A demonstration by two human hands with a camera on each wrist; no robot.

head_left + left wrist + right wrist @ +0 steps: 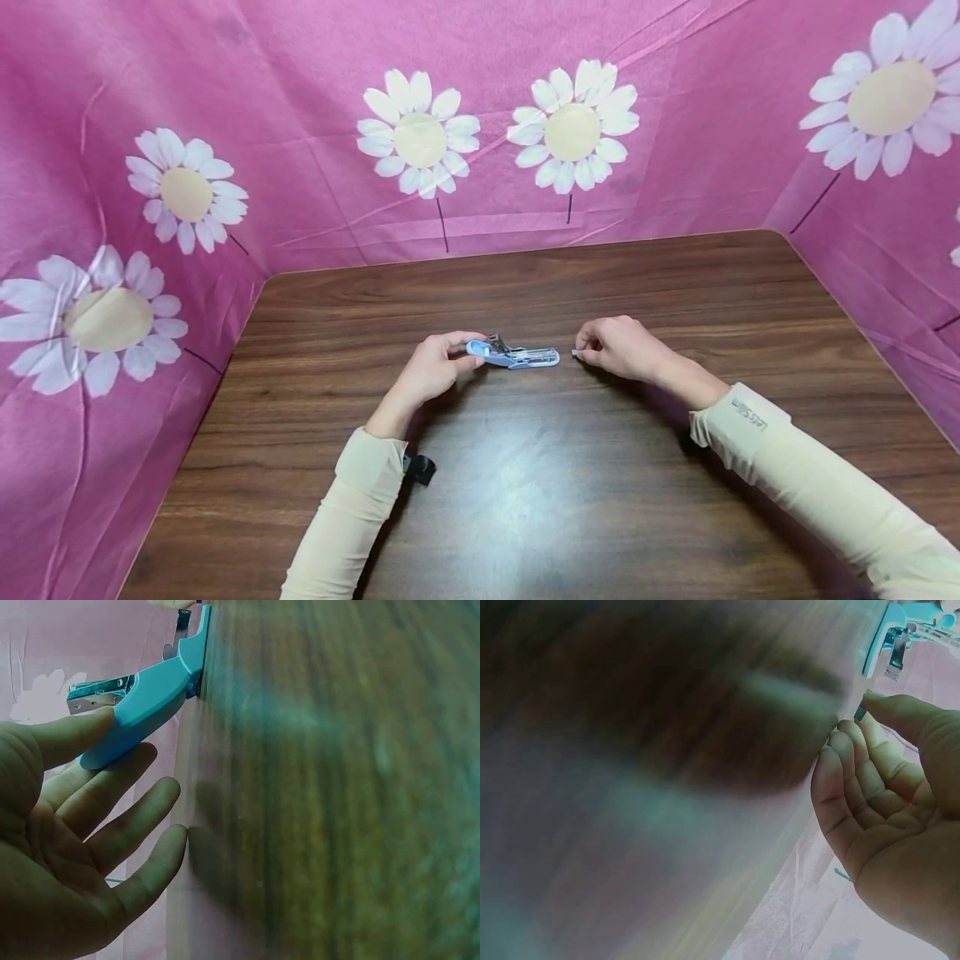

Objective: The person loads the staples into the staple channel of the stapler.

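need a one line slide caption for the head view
Left hand holds an opened blue stapler on a wooden table; right hand pinches a small metal piece.

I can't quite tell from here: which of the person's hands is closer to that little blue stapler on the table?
The left. The left hand holds one end of the blue stapler between its fingertips, while the right hand is just off the other end, not touching it, pinching a small metal piece.

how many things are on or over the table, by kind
stapler, blue, opened, held by the left hand: 1
small metal piece, seemingly a staple strip, pinched by the right hand: 1
small black object by the left sleeve, kind unclear: 1
total: 3
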